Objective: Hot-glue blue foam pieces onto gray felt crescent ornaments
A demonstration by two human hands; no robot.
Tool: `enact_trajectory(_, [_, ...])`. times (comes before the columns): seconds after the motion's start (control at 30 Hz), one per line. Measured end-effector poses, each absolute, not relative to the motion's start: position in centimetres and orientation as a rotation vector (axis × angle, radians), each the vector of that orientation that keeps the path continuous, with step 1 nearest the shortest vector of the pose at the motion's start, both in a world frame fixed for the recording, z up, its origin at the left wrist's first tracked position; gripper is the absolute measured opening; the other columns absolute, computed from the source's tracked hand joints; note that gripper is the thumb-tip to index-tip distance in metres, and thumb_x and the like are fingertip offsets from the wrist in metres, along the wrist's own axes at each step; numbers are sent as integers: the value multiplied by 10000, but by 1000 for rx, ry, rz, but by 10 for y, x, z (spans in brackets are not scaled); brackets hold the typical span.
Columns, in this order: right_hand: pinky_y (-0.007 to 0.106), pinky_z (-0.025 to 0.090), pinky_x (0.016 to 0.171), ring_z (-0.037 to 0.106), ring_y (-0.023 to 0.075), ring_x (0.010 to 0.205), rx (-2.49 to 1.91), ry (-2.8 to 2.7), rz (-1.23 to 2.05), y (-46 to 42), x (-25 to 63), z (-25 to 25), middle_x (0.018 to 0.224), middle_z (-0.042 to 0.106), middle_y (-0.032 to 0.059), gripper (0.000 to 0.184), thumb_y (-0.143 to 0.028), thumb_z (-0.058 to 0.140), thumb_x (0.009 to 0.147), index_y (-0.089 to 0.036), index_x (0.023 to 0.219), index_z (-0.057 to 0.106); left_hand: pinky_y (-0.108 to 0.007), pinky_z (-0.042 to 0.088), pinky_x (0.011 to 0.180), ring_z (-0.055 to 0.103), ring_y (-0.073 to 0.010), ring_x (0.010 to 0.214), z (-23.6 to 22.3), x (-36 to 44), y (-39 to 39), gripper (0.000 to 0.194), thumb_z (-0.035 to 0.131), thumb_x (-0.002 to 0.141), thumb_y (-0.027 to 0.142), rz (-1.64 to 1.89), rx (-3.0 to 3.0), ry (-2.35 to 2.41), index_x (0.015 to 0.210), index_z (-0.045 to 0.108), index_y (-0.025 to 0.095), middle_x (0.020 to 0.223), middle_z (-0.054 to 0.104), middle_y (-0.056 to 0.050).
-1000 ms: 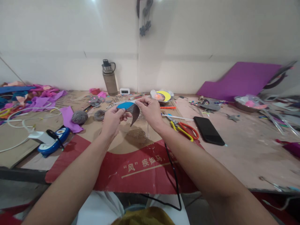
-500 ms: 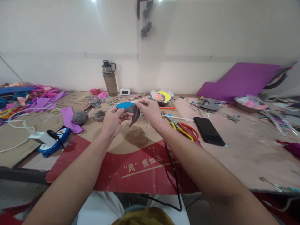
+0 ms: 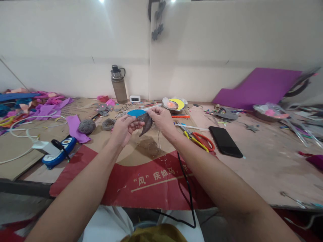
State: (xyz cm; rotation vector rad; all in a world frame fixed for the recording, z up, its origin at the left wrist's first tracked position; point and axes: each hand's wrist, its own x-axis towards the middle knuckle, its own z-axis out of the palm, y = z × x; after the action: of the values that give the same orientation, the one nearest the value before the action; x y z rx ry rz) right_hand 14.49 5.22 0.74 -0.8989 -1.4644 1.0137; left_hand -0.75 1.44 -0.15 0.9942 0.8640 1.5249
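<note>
Our left hand (image 3: 122, 130) and right hand (image 3: 163, 120) pinch a thin, curved blue-and-grey piece (image 3: 146, 127); its pointed tip (image 3: 141, 133) hangs below our grip.

Left hand (image 3: 123, 129) slightly further right.

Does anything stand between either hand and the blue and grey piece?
Nothing visible does: the left hand and right hand both hold the piece directly, above the cardboard.
</note>
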Motion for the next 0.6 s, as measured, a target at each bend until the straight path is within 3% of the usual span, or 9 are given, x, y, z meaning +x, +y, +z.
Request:
enact_trajectory(0.27, [248,383,619,460,102,608,-893,-1464,1006,55,143,6,634,536,-38,244,-422,577,731,-181,693,562,-249,534,676,690,-137,666,-7,-9,18,265,799,637,241,1558,1034,888,739,570,156,687,626,6])
enact_trajectory(0.5, [242,372,603,460,104,620,-885,-1468,1016,52,140,4,648,538,-32,250,-431,579,730,-182,710,566,-157,399,429,631,-83,507,-2,-9,16,229,743,686,215,1522,947,904,773,538,164,686,628,17])
enact_trajectory(0.6, [240,363,593,437,95,597,-876,-1464,1040,50,138,2,636,522,-41,262,-443,591,723,-182,712,567,-150,394,412,630,-85,500,2,-7,14,203,709,686,192,1512,882,928,766,524,168,651,604,31])
